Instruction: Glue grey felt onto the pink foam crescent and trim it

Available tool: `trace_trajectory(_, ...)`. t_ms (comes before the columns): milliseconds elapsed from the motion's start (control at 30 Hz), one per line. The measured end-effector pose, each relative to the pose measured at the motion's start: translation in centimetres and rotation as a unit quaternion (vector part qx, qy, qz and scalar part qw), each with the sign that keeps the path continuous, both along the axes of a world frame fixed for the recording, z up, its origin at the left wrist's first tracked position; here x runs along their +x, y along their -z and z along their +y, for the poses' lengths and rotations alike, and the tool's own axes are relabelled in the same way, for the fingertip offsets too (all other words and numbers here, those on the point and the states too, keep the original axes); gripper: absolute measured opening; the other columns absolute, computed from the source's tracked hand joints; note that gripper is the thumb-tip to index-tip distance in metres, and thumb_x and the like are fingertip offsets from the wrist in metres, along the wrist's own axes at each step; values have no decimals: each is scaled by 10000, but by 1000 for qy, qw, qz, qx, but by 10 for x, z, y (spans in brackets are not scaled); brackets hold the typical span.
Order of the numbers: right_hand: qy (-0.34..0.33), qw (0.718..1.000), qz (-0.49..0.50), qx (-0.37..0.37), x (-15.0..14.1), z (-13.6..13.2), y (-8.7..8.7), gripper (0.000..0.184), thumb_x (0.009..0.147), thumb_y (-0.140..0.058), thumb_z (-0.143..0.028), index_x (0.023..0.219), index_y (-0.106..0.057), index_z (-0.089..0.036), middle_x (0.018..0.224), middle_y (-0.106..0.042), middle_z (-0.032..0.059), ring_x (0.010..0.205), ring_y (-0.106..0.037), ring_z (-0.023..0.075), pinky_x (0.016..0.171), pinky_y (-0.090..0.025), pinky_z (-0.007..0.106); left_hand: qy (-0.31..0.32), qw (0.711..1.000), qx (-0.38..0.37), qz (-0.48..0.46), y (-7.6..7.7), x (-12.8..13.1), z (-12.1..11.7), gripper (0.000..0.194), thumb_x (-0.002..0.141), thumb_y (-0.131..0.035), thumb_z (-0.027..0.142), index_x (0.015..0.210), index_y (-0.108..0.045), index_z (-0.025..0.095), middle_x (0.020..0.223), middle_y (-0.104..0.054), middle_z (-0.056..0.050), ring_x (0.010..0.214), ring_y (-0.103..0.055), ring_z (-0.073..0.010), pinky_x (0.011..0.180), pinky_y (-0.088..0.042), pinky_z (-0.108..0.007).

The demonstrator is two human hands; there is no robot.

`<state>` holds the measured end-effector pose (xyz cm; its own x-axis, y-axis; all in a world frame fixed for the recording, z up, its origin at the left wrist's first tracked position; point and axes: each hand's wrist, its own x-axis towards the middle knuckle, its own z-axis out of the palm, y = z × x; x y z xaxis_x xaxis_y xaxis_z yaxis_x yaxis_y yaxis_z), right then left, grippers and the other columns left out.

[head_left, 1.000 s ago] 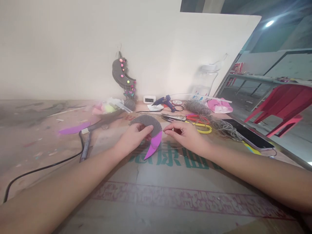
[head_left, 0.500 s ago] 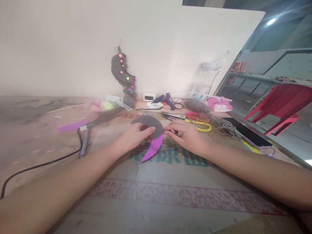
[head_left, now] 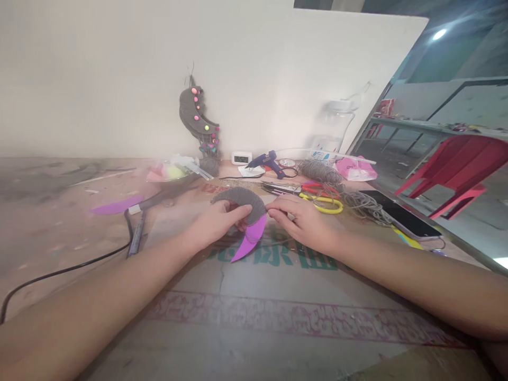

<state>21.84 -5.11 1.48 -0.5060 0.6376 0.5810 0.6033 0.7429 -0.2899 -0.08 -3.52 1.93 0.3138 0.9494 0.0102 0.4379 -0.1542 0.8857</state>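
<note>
A purple crescent-shaped piece [head_left: 250,242], its upper part wrapped in grey yarn [head_left: 254,203], is held above the cardboard. My left hand [head_left: 220,219] grips it from the left, thumb on the wrapped face and fingers behind. The lower purple tip is bare and points down to the left. At the crescent's right edge, my right hand [head_left: 299,218] is closed in a pinch, where the wrapping ends. The grey yarn between its fingertips is very thin, and a faint strand runs below the hand.
Printed cardboard [head_left: 254,338] covers the work area. Behind the hands lie yellow-handled scissors [head_left: 325,203], a blue glue gun [head_left: 265,161], a grey yarn skein [head_left: 321,172] and a phone [head_left: 405,214]. A decorated crescent [head_left: 194,114] hangs at the wall; another purple piece [head_left: 115,205] lies left.
The crescent tilts very slightly in my left hand. My right hand stays at its edge, fingers a little more curled. The whole view has shifted slightly.
</note>
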Motion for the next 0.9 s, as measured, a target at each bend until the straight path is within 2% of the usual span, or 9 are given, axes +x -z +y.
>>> trace_trajectory(100,34,995,50,-84,-1,-2,-6,332,971,-368,-327,1066,-647,-175,924,-689,65,862,-618,167,765,-461,292,-16,1000,11,-25,3,0,3,423,784,-534,569,670,-622,171,684,-675,-33,691,-610,-184,685,-420,-281)
trace_trajectory(200,61,969,98,-218,-5,-8,-14,330,938,-432,-400,1113,-612,-186,962,-676,56,673,-581,123,610,-462,254,-29,999,24,-27,10,-2,8,462,782,-519,603,715,-643,163,716,-688,-43,703,-621,-195,691,-425,-290)
trace_trajectory(333,18,887,111,-448,-14,-20,-22,361,885,-515,-421,1181,-514,-215,961,-658,41,416,-447,45,393,-350,204,-41,997,39,-47,14,-3,11,498,788,-496,620,776,-660,150,755,-704,-63,717,-632,-206,690,-429,-296)
trace_trajectory(400,10,860,106,-498,-16,-23,-22,393,854,-558,-393,1196,-464,-224,864,-645,12,402,-443,53,377,-331,201,-36,997,48,-45,13,-4,11,502,796,-483,621,747,-652,151,746,-703,-64,718,-627,-205,685,-427,-293)
trace_trajectory(433,11,861,101,-498,-16,-23,-21,380,841,-574,-374,1172,-470,-220,777,-619,-15,415,-442,61,390,-336,202,-36,997,52,-38,12,-4,11,502,799,-477,622,726,-645,154,735,-701,-62,712,-623,-204,682,-424,-293)
trace_trajectory(500,20,888,73,-454,-14,-20,-19,262,829,-583,-349,1041,-550,-199,642,-531,-50,471,-436,75,446,-353,206,-39,998,54,-15,11,-4,10,504,801,-470,627,693,-633,162,718,-698,-54,699,-617,-201,682,-420,-295)
trace_trajectory(567,30,923,45,-382,-10,-15,-17,179,832,-571,-346,871,-613,-176,601,-480,-47,531,-427,83,498,-348,214,-43,998,54,5,9,-3,9,497,802,-473,624,680,-630,168,712,-696,-46,696,-616,-196,684,-416,-293)
trace_trajectory(633,40,941,43,-334,-6,-9,-15,208,836,-557,-353,788,-631,-164,608,-479,-39,548,-408,83,512,-330,221,-41,998,50,14,6,-1,7,477,804,-484,604,666,-624,169,703,-692,-40,693,-614,-189,676,-412,-285)
trace_trajectory(900,64,944,70,-315,-3,1,-9,233,815,-561,-368,792,-651,-154,580,-449,-47,514,-360,82,484,-289,228,-21,999,35,31,1,1,0,443,806,-502,566,629,-623,179,672,-677,-24,637,-584,-164,615,-379,-281)
